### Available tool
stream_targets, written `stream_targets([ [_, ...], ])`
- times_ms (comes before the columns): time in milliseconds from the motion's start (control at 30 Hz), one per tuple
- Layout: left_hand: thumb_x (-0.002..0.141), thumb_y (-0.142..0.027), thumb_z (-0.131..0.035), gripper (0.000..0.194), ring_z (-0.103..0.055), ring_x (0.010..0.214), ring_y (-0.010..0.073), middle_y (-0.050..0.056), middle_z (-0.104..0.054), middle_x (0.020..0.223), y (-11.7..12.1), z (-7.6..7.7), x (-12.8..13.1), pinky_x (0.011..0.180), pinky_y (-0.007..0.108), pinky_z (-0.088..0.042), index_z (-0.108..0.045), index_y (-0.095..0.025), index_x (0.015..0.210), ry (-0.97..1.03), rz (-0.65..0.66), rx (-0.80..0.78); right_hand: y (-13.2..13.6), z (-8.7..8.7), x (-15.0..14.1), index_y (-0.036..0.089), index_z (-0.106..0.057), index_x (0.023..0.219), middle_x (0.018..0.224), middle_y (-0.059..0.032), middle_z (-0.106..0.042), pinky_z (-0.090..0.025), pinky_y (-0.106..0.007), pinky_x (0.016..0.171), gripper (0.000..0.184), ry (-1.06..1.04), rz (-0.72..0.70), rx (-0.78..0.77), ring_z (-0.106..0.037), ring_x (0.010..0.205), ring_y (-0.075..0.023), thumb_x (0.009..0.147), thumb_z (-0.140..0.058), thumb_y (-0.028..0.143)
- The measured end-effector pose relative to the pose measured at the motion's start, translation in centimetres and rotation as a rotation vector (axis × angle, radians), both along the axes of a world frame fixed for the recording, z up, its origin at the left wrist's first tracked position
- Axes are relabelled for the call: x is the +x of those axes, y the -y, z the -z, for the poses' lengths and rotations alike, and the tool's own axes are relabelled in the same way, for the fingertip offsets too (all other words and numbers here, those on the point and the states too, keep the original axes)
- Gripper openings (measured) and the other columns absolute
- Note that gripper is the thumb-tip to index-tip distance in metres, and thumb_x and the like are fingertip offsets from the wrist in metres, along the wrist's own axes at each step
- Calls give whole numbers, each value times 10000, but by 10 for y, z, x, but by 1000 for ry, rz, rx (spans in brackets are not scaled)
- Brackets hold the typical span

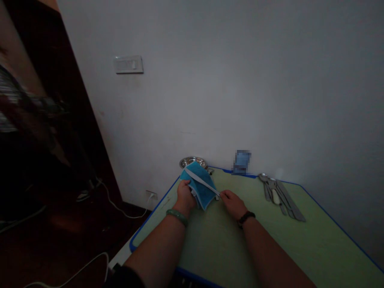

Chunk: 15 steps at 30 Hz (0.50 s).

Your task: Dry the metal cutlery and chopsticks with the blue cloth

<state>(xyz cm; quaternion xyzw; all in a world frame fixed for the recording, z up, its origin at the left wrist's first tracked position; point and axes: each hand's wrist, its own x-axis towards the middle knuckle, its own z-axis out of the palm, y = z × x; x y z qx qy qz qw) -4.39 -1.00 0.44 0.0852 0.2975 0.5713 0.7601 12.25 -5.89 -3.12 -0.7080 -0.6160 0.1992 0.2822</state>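
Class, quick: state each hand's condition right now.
Left hand: closed on the teal cloth.
Right hand: fingers pinched on the white band lying across it.

Cloth [200, 192]: teal-blue, plain, crossed by a pale grey band [201, 181]. Tabletop [270, 240]: pale green, with a bright blue edge strip [330, 216]. Left-wrist bangle [177, 217]: mottled jade green. Right-wrist bracelet [246, 219]: dark brown beads. Spoons [270, 186]: dull steel grey. Wall [210, 80]: grey-white, unpatterned. Blurred item [241, 162]: mid blue, pattern unreadable.
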Motion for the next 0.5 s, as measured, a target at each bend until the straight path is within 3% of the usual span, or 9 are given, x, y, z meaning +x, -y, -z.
stream_targets([
  [200, 689, -248, -429, 199, -620, 531, 227, 33, -538, 410, 1, -1, 0, 679, 405, -515, -577, -147, 602, -50, 21, 56, 1, -2, -1, 243, -581, 870, 874, -11, -647, -359, -267, 706, 311, 0, 8, -19, -560, 843, -177, 819, -339, 430],
  [500, 670, -207, -479, 149, -610, 503, 193, 27, -598, 488, -1, -1, 1, 652, 368, -522, -605, -136, 705, -28, -12, 6, 2, -4, -2, 244, -596, 885, 887, -12, -651, -365, -271, 716, 329, 3, 10, -25, -566, 857, -177, 817, -338, 436],
])
